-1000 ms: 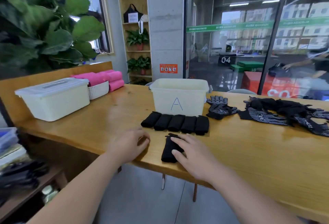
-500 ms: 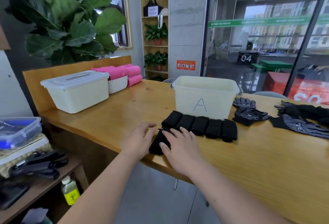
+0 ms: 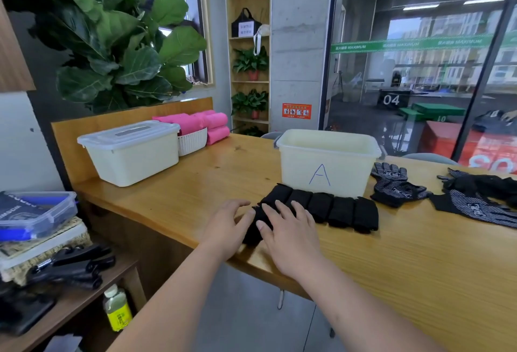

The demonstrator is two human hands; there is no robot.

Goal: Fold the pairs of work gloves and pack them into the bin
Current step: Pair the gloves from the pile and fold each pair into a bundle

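Pressing folded glove bundle [image 3: 251, 235] flat | right hand [image 3: 291, 237] on top, fingers spread | left hand [image 3: 226, 228] touching its 9 o'clock side, fingers loosely spread | folded row [image 3: 335, 210] at 1 o'clock, bin [image 3: 327, 167] at 12, loose gloves [image 3: 397, 186] at 2 | step: likely finishing fold | next: needs whole-bundle grip so it doesn't unroll
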